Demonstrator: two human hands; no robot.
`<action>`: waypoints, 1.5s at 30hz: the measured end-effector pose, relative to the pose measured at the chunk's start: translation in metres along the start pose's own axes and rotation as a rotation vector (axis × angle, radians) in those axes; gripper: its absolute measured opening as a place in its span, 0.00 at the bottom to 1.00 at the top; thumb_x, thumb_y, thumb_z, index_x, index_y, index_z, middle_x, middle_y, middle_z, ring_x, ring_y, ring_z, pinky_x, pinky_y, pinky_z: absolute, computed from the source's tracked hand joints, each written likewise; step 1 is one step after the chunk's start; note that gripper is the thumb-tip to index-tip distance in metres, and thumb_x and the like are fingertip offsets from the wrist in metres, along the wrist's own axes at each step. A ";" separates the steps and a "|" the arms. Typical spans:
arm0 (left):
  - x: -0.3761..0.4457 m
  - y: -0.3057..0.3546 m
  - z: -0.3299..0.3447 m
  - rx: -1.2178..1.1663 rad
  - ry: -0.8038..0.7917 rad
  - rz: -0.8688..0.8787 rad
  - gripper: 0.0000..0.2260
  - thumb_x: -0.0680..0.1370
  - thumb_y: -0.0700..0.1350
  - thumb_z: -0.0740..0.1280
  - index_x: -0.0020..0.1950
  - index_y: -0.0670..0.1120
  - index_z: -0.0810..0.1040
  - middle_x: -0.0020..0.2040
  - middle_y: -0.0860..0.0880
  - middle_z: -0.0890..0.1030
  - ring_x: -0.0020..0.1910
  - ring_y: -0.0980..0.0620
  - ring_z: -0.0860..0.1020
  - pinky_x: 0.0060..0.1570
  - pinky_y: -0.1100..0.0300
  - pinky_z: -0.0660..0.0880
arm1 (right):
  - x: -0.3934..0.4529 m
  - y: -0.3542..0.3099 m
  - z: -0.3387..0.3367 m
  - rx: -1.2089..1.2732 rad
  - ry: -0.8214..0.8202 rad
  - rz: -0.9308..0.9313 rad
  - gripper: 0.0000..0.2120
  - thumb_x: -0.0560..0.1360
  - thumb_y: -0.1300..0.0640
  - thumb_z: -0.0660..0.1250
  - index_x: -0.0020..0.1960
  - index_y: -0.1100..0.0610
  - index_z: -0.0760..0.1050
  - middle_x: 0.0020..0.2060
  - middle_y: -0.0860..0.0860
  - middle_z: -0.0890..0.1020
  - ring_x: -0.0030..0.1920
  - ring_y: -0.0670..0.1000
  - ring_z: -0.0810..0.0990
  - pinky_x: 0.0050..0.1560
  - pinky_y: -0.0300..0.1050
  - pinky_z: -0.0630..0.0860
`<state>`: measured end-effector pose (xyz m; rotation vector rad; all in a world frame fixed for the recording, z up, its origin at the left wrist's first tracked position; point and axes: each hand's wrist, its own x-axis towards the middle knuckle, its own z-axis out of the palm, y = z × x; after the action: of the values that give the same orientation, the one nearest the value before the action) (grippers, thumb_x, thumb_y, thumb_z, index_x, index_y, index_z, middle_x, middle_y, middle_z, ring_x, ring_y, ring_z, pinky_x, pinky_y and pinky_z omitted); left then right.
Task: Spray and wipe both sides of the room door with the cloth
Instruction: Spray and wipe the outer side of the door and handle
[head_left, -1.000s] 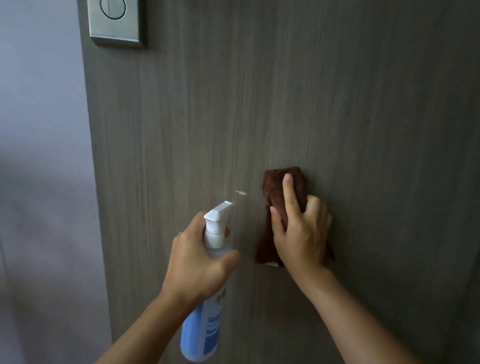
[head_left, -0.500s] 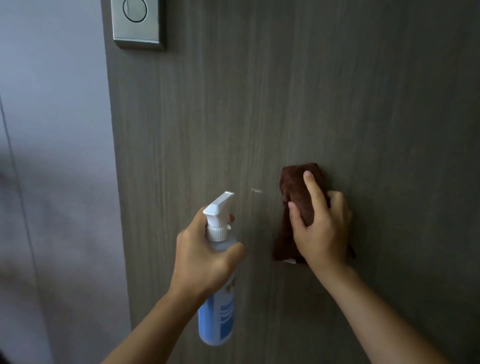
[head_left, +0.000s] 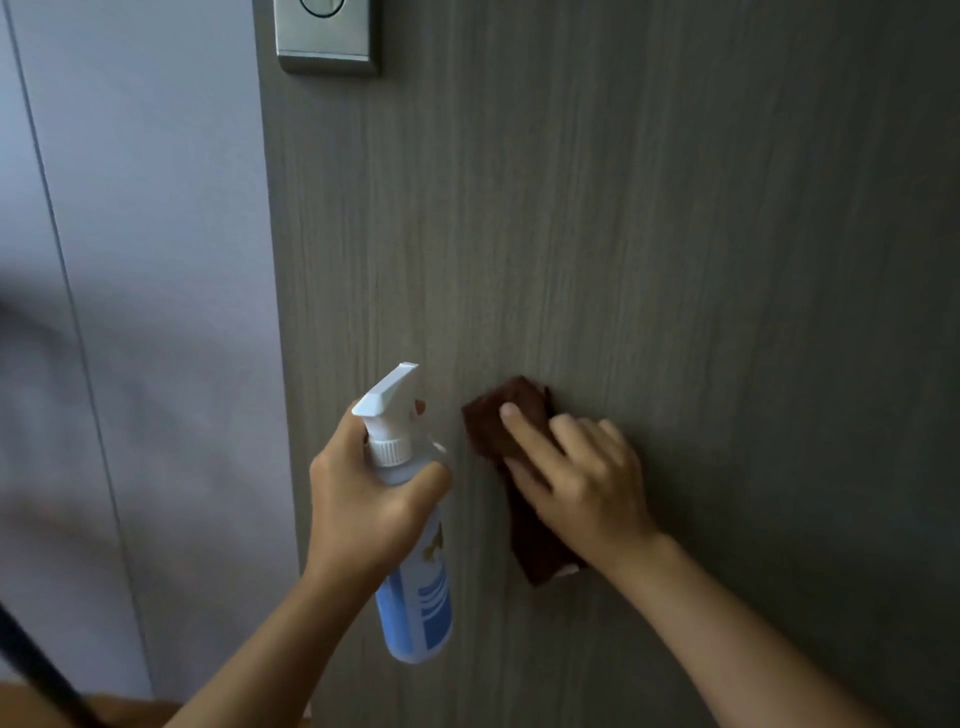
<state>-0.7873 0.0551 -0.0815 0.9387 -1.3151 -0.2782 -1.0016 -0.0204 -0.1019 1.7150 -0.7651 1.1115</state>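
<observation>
Cloth (head_left: 511, 423) slid left under flat right hand (head_left: 584, 486); left hand (head_left: 363, 499) grips illegibly labelled spray bottle (head_left: 415, 587).

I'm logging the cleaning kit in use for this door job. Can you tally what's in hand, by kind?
Spray bottle: 1, gripped by the left hand
Cloth: 1, brown, pressed to the door by the right hand
Total: 2

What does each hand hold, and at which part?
Left hand grips the spray bottle at its neck and upper body. Right hand presses the cloth flat against the door.
</observation>
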 end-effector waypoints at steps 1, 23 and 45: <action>0.000 -0.003 -0.001 0.004 0.001 -0.007 0.21 0.68 0.33 0.77 0.51 0.55 0.78 0.42 0.59 0.83 0.38 0.55 0.82 0.35 0.64 0.79 | 0.007 0.008 -0.003 -0.032 0.024 0.044 0.19 0.82 0.49 0.68 0.70 0.55 0.79 0.37 0.55 0.75 0.33 0.59 0.74 0.36 0.54 0.70; 0.003 0.001 0.010 -0.040 0.026 -0.063 0.19 0.68 0.35 0.78 0.54 0.52 0.82 0.44 0.58 0.84 0.39 0.57 0.83 0.35 0.65 0.79 | -0.017 -0.023 0.001 0.029 -0.085 0.051 0.25 0.78 0.48 0.71 0.72 0.55 0.77 0.42 0.54 0.79 0.34 0.56 0.78 0.35 0.49 0.73; -0.007 -0.010 0.003 0.080 -0.006 -0.091 0.17 0.68 0.36 0.77 0.50 0.54 0.80 0.44 0.58 0.84 0.39 0.54 0.83 0.35 0.61 0.81 | 0.009 0.000 -0.008 0.007 0.026 0.286 0.23 0.78 0.49 0.72 0.71 0.53 0.78 0.42 0.54 0.77 0.34 0.56 0.77 0.33 0.49 0.75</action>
<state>-0.7889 0.0523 -0.0934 1.0683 -1.2987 -0.3007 -1.0002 -0.0132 -0.0922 1.6278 -1.0137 1.3270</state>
